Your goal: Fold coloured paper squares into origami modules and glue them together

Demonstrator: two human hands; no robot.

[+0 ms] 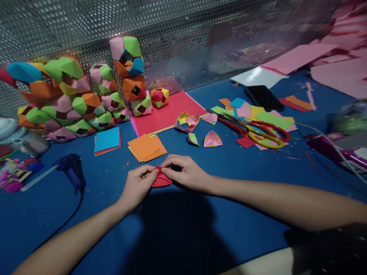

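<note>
Both hands meet at the near middle of the bench [109, 225], where a small folded red paper [162, 180] is held just above or on the surface; which of the two is hard to tell. The fingers of the left hand [139, 183] pinch its left side and upper edge, and the fingers of the right hand [183, 173] pinch it near the top, the thumbs close together.

Just beyond the hands lies an orange paper stack [147, 147], with a blue-topped paper stack [107, 140] to its left. Farther off, a large red sheet [172, 114] lies flat, and a multicoloured paper ring [187, 123] sits by its near right edge. Two small folded pieces, one green and white [193, 139], one pink [212, 139], rest near the ring.

To the right, scissors with red handles [286, 132] and scissors with yellow handles [272, 144] lie crossed over colourful paper scraps [276, 119], with a black phone [263, 97] behind. Piled paper balls [86, 105] fill the far left, against a perforated metal panel [186, 42]. Nearer on the left lies a blue glue gun [71, 172], its black cable running toward the left forearm. A purple object [323, 148] lies at the right edge, partly blurred.
</note>
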